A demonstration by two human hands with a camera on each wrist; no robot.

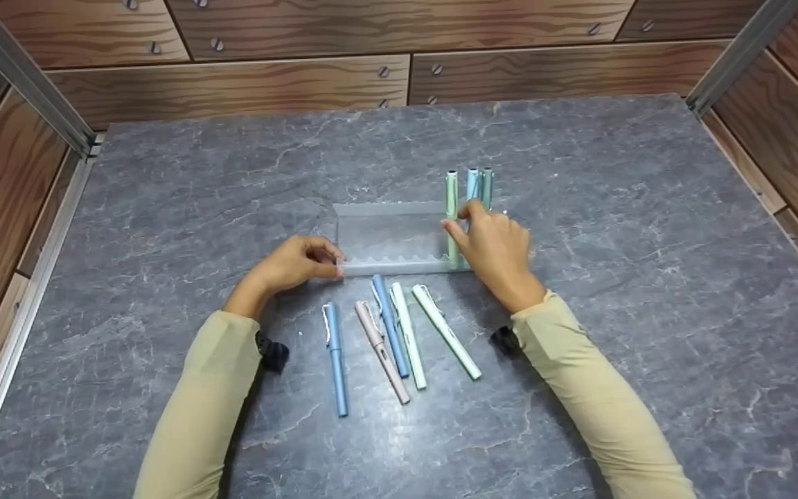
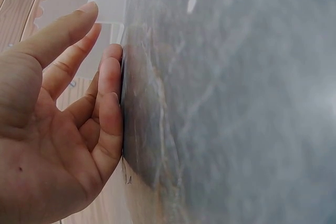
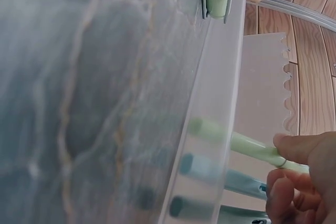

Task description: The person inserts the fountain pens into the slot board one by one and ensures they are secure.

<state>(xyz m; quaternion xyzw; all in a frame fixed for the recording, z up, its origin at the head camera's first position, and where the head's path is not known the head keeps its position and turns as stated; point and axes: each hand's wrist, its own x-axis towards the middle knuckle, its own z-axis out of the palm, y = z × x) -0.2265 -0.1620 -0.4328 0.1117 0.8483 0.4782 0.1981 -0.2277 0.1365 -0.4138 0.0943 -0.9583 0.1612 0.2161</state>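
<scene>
Marbled tabletop [image 1: 634, 215] — right hand [image 1: 499, 244] pinching a slim green pen [image 1: 451, 188] — relaxed left hand [image 1: 294, 262] touching a clear, scalloped rack [image 1: 392, 267].

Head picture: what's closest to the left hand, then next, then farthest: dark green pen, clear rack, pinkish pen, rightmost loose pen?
1. Clear rack: right by the left hand.
2. Pinkish pen: loose, on the rack's near side.
3. Rightmost loose pen: pale green, further right.
4. Dark green pen: at the rack's right end.

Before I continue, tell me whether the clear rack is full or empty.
Partly filled: the clear rack holds three pens toward its right end; notches left of them are bare.
</scene>
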